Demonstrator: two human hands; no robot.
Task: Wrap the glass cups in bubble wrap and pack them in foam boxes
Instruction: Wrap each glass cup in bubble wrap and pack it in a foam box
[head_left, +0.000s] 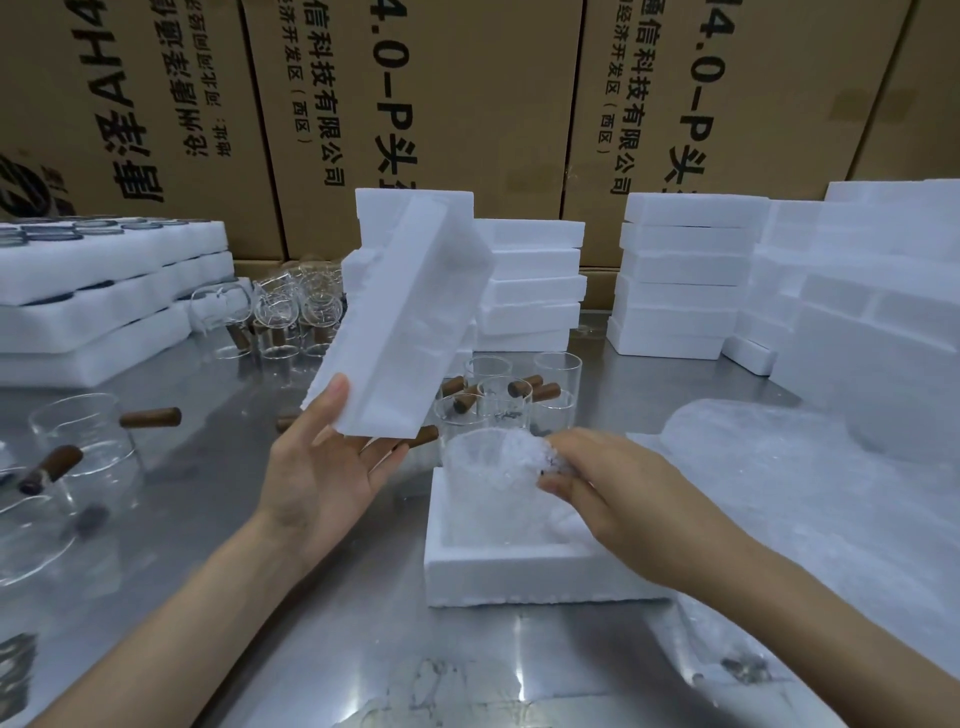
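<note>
i count two hands: my left hand (317, 483) and my right hand (613, 483). there is one foam lid (410, 317) and one open foam box (498, 571), with one wrapped cup (488, 478) in it. behind the box i see four bare glass cups (506, 397) in a group. at the left there are two more cups (83, 436) near the table edge, and a cluster at the back (291, 312) that i cannot count. three foam trays (104, 296) are stacked at the left. one stack of foam pieces (685, 270) has six layers. four cardboard cartons (467, 104) stand behind.
</note>
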